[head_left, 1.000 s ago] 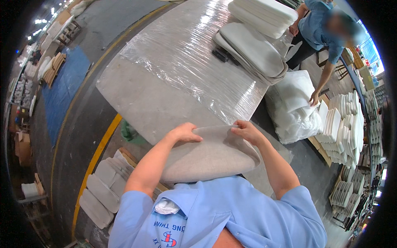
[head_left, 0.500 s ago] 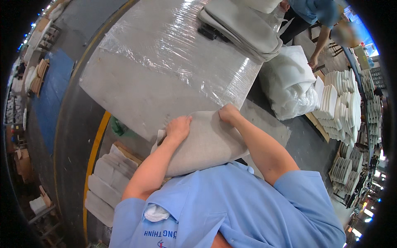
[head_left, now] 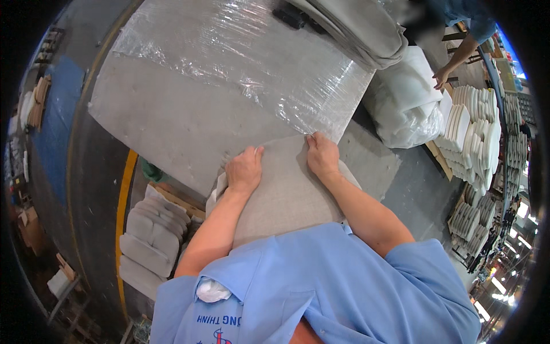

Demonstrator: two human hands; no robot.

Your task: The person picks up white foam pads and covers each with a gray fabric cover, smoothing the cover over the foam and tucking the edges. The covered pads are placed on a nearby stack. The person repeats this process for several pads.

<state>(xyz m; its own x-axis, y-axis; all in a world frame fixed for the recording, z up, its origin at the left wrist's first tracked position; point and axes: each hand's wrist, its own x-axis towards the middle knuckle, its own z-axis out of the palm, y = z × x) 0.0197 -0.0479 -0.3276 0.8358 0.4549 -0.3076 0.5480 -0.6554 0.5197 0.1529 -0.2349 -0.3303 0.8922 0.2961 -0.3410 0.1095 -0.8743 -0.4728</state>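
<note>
Against my body and over the near table edge lies a light grey-beige fabric cushion, its surface smooth between my forearms. Its far edge is gripped at two corners. My left hand is closed on the left part, thumb on top and fingers curled over the edge. At the right part, my right hand pinches the fabric edge. The cushion's underside and the undersides of my fingers are hidden.
The large table is partly covered in clear plastic wrap. Folded grey pads lie at its far right. Beyond stand a plastic-wrapped white bundle and stacked pale pads. More grey pads stand at lower left. A co-worker's hand shows far right.
The cushion's top now shows longer and flatter between my hands, and my right hand has turned more upright on its edge. Both hands keep hold. The view has shifted somewhat.
</note>
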